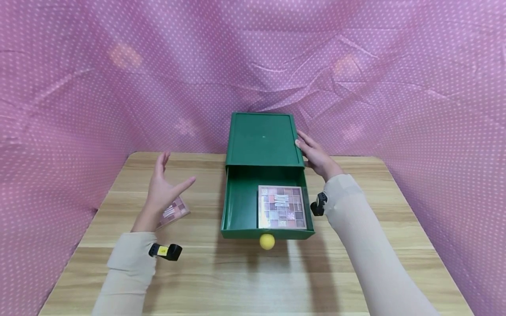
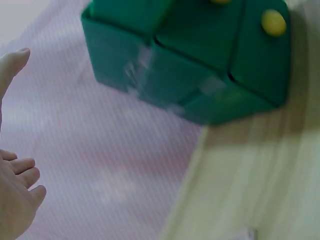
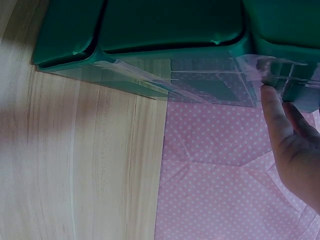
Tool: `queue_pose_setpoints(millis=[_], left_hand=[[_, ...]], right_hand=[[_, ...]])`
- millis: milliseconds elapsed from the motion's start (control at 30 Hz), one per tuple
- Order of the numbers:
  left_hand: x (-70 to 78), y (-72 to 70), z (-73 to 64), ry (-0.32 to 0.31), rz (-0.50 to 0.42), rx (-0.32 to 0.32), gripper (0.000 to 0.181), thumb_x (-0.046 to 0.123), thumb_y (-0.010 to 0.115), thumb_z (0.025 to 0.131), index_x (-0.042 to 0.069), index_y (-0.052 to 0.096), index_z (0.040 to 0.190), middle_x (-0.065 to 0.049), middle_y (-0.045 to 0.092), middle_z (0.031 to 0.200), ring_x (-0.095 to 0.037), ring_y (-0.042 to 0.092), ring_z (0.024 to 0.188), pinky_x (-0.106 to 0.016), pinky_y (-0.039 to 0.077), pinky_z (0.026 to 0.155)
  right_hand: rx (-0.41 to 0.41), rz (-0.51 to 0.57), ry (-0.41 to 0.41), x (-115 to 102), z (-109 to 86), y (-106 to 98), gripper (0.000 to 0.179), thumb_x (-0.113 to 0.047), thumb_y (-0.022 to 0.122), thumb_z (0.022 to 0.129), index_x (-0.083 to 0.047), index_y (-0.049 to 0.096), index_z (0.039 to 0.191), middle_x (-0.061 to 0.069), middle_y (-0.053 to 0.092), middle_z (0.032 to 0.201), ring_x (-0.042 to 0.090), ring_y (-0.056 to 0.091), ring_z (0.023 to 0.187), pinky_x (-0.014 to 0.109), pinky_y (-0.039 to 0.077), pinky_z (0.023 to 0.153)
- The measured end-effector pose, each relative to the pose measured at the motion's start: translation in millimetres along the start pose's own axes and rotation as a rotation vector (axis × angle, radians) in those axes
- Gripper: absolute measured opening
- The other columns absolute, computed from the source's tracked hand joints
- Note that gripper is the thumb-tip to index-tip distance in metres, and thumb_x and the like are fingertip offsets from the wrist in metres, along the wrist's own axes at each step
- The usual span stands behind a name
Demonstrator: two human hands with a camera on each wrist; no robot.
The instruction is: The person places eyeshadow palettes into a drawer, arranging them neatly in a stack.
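Observation:
A green drawer cabinet (image 1: pixel 264 138) stands toward the back of the table, its top drawer (image 1: pixel 241 202) pulled out toward me. In that drawer, over to the right, lies an eyeshadow palette (image 1: pixel 282 207) with many small squares and the word BACK on it. My right hand (image 1: pixel 318 158) rests on the cabinet's right side, and its fingers (image 3: pixel 274 110) lie extended on that wall. Left of the cabinet my left hand (image 1: pixel 162 192) is held with thumb and fingers spread, holding nothing. A second, similar palette (image 1: pixel 178 209) lies on the table, partly hidden by this hand.
The drawer front carries a round yellow knob (image 1: pixel 267 241), and another yellow knob (image 2: pixel 273 22) shows lower on the cabinet. A pink dotted cloth (image 1: pixel 261 52) hangs behind and on both sides of the wooden table (image 1: pixel 189 272).

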State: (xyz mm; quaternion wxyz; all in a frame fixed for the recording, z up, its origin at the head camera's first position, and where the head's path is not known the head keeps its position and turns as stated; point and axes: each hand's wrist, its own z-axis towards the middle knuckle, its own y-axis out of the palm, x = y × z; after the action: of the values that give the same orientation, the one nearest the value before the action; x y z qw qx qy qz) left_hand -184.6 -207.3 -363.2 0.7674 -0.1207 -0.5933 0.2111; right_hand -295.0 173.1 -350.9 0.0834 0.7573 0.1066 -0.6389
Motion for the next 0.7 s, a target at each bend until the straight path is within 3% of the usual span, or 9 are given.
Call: queue_pose_setpoints(millis=[133, 300, 567, 700], left_hand=[[-22.9, -3.6, 1.0, -0.035, 0.032, 0.017, 0.096, 0.032, 0.07, 0.071, 0.014, 0.003, 0.139, -0.006, 0.01, 0.142, -0.022, 0.006, 0.127, -0.046, 0.008, 0.1], [-38.0, -7.5, 0.8, -0.076, 0.035, 0.044, 0.093, 0.034, 0.067, 0.073, 0.01, 0.006, 0.138, -0.011, 0.011, 0.141, -0.026, 0.007, 0.127, -0.047, 0.008, 0.1], [-68.1, -14.4, -4.8, -0.27, 0.028, 0.079, 0.097, 0.042, 0.064, 0.074, 0.01, -0.001, 0.138, -0.01, 0.005, 0.142, -0.028, 0.004, 0.127, -0.048, 0.008, 0.1], [-82.0, -16.7, -12.3, -0.321, 0.052, 0.084, 0.098, 0.044, 0.063, 0.074, 0.008, -0.002, 0.138, -0.012, 0.005, 0.142, -0.031, 0.004, 0.126, -0.049, 0.008, 0.099]], right_hand=[[0.004, 0.003, 0.0, 0.3, 0.6, 0.3, 0.048, -0.034, 0.042, 0.09, -0.034, 0.026, 0.135, 0.004, 0.029, 0.134, 0.024, 0.034, 0.116, 0.049, 0.033, 0.089], [0.004, 0.008, 0.001, -0.5, -0.5, -0.1, 0.048, -0.034, 0.042, 0.09, -0.034, 0.025, 0.135, 0.004, 0.029, 0.134, 0.024, 0.034, 0.116, 0.049, 0.033, 0.089], [-0.007, 0.009, 0.005, -1.3, -3.9, -0.7, 0.048, -0.034, 0.042, 0.09, -0.035, 0.025, 0.135, 0.003, 0.027, 0.135, 0.024, 0.033, 0.118, 0.048, 0.033, 0.09], [-0.015, 0.016, 0.004, -0.6, -5.9, -1.2, 0.048, -0.033, 0.041, 0.09, -0.035, 0.025, 0.135, 0.004, 0.028, 0.134, 0.024, 0.033, 0.118, 0.049, 0.032, 0.09]])
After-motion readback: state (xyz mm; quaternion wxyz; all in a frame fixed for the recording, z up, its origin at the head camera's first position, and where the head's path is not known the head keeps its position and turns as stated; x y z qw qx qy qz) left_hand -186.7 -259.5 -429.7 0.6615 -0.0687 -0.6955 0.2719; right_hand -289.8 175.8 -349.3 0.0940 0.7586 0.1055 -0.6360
